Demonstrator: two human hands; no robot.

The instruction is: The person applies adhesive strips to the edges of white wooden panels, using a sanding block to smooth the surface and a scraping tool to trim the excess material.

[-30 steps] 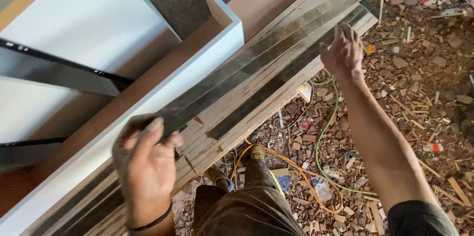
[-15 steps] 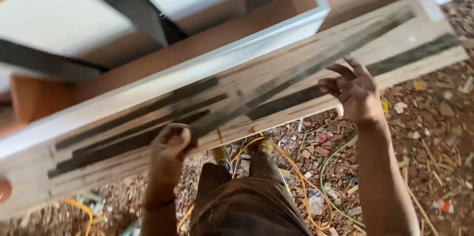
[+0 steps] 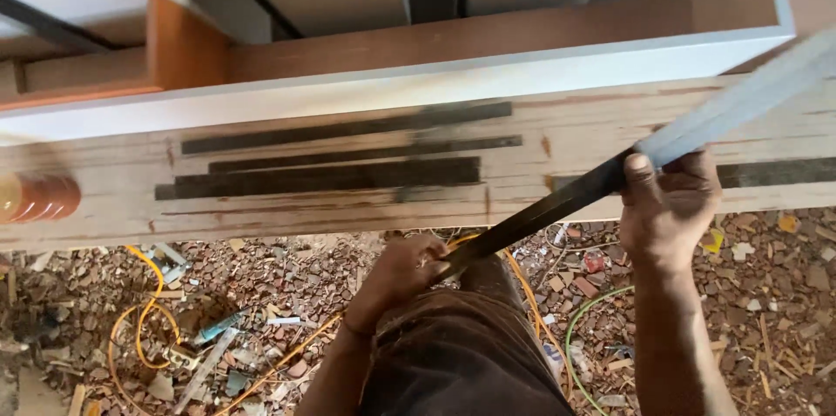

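A long, thin, dark strip of laminate edging (image 3: 557, 207) is being held at both ends, clear of the pale wooden plank (image 3: 104, 198) that is lying across the view. The strip's long axis is running on a slant, from low near the person's body up toward the upper right, where its far part is catching the light and showing grey-white. The lower, near end is being pinched by the left hand (image 3: 405, 268), whose fingers are curled narrowly round it just above the brown-clad lap. Further along, the strip is being gripped by the right hand (image 3: 666, 202), closed around it with the thumb on top, right at the near edge of the plank. The strip is thus being spanned between the two hands, the left one nearer to the body and the right one nearer to the plank and higher.

Three more dark strips (image 3: 331, 176) are lying flat on the plank, roughly parallel to its length and well to the left of the right hand. A white-edged brown board (image 3: 488, 76) is standing just behind the plank. An orange cable (image 3: 139, 320) and wood scraps are scattered on the ground below.
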